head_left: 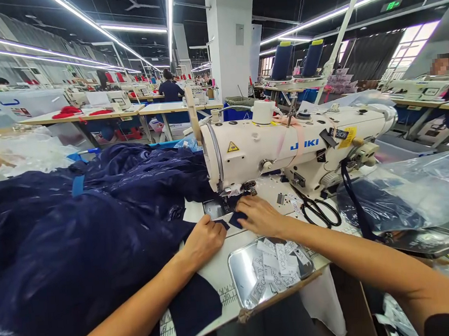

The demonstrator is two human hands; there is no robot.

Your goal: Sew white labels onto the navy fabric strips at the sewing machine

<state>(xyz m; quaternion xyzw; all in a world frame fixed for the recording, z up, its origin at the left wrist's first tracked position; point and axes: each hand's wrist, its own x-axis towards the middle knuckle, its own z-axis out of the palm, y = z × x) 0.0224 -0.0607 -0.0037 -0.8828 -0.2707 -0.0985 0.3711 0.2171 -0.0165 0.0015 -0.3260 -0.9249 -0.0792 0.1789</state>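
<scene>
A white sewing machine (254,151) stands in front of me, its needle area low at its left end. My left hand (206,239), fingers curled closed, grips the edge of a navy garment (137,239) just in front of the needle plate (212,208). Close by on the right, my right hand (260,215) has its fingers bent down on a piece of the navy cloth beside the presser foot. The fingertips are partly hidden. The bulk of the garment lies heaped to the left, with one flap hanging over the table's front edge.
A metal tray (234,274) of white labels (281,261) sits at the front edge. Black-handled scissors (322,211) lie right of my right hand. A clear plastic bag (408,192) with dark cloth is farther right. Navy thread cones (282,62) stand behind the machine; a person (171,87) sits beyond.
</scene>
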